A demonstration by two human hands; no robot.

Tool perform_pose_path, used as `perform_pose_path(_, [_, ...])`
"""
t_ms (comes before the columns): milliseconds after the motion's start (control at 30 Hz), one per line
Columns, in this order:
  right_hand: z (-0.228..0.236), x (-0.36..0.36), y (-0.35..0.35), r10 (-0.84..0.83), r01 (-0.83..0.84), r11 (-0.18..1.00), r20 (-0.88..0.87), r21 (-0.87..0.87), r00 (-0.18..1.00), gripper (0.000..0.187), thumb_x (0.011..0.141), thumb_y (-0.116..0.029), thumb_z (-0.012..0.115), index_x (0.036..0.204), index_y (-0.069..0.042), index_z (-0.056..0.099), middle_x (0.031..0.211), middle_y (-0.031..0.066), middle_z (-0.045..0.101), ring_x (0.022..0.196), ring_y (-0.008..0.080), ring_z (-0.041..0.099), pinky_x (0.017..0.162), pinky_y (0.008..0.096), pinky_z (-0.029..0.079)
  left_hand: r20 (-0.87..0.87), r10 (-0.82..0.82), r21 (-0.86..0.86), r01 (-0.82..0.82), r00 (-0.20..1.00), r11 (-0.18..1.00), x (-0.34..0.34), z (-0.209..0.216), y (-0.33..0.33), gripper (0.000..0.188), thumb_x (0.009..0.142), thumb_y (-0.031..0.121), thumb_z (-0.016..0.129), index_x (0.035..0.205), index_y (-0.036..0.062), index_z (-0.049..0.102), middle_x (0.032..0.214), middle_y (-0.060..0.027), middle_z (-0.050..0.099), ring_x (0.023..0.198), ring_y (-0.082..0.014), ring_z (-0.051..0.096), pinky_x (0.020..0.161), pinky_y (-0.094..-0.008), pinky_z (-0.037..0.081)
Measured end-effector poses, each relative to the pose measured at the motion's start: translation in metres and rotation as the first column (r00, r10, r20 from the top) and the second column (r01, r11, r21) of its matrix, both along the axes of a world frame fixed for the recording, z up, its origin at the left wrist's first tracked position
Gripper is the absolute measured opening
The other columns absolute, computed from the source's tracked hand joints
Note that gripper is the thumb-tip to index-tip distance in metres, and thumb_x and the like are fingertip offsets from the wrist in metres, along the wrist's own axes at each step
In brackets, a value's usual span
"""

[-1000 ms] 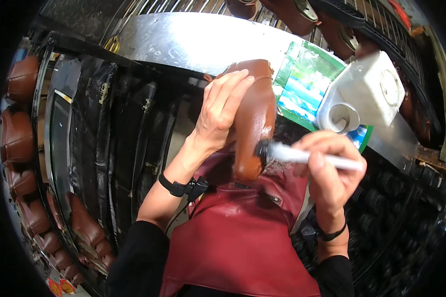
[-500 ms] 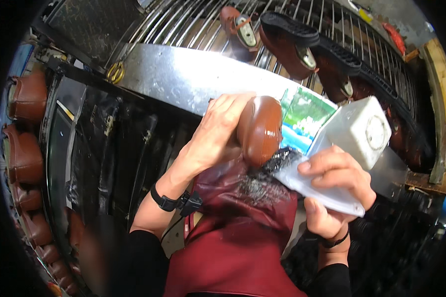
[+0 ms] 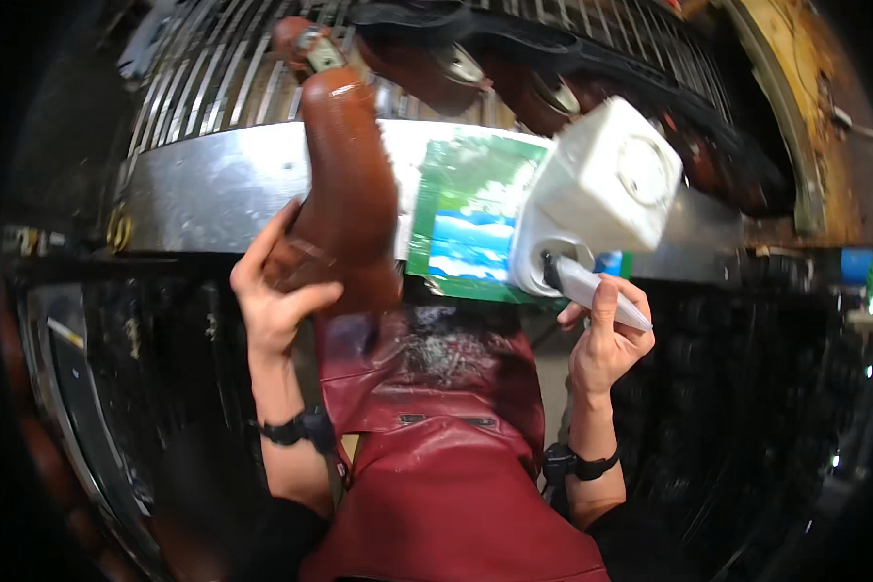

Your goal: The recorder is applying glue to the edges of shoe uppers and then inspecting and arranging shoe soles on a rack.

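Note:
A brown leather shoe [image 3: 347, 160], glossy at the toe and slightly blurred, points away from me above the metal ledge. My left hand [image 3: 279, 303] grips it at the heel end, thumb on one side and fingers on the other. On the right, my right hand [image 3: 606, 339] pinches a brush by its wide translucent white handle [image 3: 606, 296]. The brush's dark bristles [image 3: 552, 270] are at the round opening of a white plastic jug [image 3: 597, 184]; how deep they reach is hidden. Beneath the jug lies a green and blue printed packet [image 3: 466, 189].
Beyond the metal ledge [image 3: 213, 184], a rack of metal bars [image 3: 204, 87] carries several brown shoes with dark soles [image 3: 417, 73]. Yellow-handled scissors [image 3: 119, 228] are at the ledge's left end. My dark red apron [image 3: 446, 485] has pale smears. A wooden board [image 3: 776, 107] stands far right.
The brush has left the shoe and moved to the jug's opening. My left hand has turned the shoe and shifted it left and away from my lap. The view has shifted too.

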State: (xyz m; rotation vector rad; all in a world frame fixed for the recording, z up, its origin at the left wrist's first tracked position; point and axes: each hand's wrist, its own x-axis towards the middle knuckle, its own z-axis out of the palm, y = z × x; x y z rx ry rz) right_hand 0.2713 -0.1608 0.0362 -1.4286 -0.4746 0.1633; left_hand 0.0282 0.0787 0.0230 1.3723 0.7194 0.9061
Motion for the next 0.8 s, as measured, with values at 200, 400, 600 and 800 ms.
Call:
perform_pose_path(200, [-0.040,0.003,0.002,-0.092,0.089,0.979,-0.008,-0.182,0.996,0.021,0.102,-0.013,0.072,0.104,0.007,0.069,0.078,0.0115,0.071,0.056,0.0140,0.067,0.048,0.0253,0.053,0.100,0.004,-0.287,0.025,0.995,0.958,-0.023,-0.047,-0.067,0.079,0.068,0.016,0.092,0.138,-0.0074,0.064,0.120,-0.0132,0.074,0.109,-0.0218,0.070,0.099,-0.0352,0.054])
perform_pose_path(400, [-0.006,0.016,-0.012,0.086,0.020,0.988,-0.652,0.153,0.754,0.025,0.103,-0.022,0.067,0.100,0.002,0.068,0.079,0.0174,0.072,0.050,0.0227,0.065,0.041,0.0316,0.051,0.036,-0.253,-0.254,0.253,0.967,0.933,-0.025,-0.037,-0.085,0.072,0.066,0.013,0.096,0.130,-0.0056,0.070,0.104,-0.0087,0.077,0.096,-0.0165,0.071,0.090,-0.0308,0.055])
perform_pose_path(600, [0.019,0.022,0.019,0.346,-0.229,0.935,-0.548,0.272,0.762,0.026,0.095,-0.024,0.064,0.089,0.001,0.068,0.079,0.0157,0.071,0.049,0.0244,0.061,0.042,0.0324,0.047,0.139,-0.296,-0.433,0.327,0.945,0.840,-0.014,-0.010,-0.088,0.071,0.067,0.009,0.090,0.132,-0.0081,0.067,0.111,-0.0149,0.077,0.104,-0.0216,0.074,0.097,-0.0369,0.058])
perform_pose_path(800, [0.037,-0.019,-0.006,0.428,-0.373,0.901,-0.311,0.222,0.849,0.017,0.092,-0.009,0.067,0.085,0.006,0.065,0.086,0.0215,0.072,0.054,0.0138,0.059,0.051,0.0263,0.049,0.249,-0.286,-0.449,0.372,0.925,0.812,-0.003,-0.014,-0.083,0.069,0.075,0.023,0.085,0.131,-0.0112,0.064,0.114,-0.0160,0.075,0.104,-0.0242,0.073,0.096,-0.0380,0.058])
